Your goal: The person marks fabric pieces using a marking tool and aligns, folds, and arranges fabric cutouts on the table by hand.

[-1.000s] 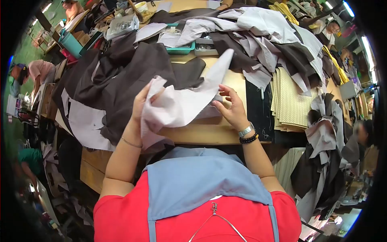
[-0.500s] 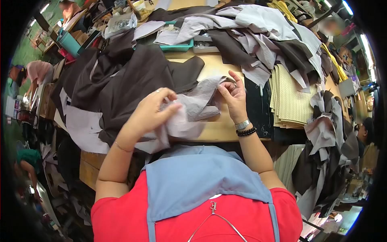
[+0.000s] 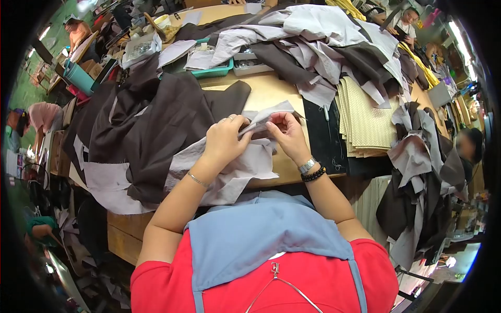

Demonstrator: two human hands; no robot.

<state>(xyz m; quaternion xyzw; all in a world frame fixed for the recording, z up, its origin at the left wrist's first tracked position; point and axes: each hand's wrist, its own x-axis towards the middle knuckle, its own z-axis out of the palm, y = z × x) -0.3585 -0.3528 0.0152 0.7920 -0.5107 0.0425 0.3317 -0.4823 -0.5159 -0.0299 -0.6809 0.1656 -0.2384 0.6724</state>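
A pale grey-lilac fabric piece (image 3: 245,164) with a dark brown face lies bunched at the table's front edge, its upper edge lifted between both hands. My left hand (image 3: 227,138) pinches that edge, fingers closed on the cloth. Close by on the right, my right hand (image 3: 288,136) grips the same edge between thumb and fingers. A narrow folded strip of the cloth sticks up between them. To the left, a large heap of dark brown fabric (image 3: 162,120) spreads over the table, touching the held piece.
A stack of cream woven-pattern sheets (image 3: 367,117) lies at the right beside a black mat (image 3: 319,135) with a thin white-handled tool (image 3: 327,113). More fabric (image 3: 323,26) is piled at the back near a teal tray (image 3: 214,70). Fabric strips (image 3: 412,167) hang at the right edge.
My hands have come closer together, the left moving right and up the cloth. Both now pinch the lifted edge, and the fabric's lower part has spread out along the table front.
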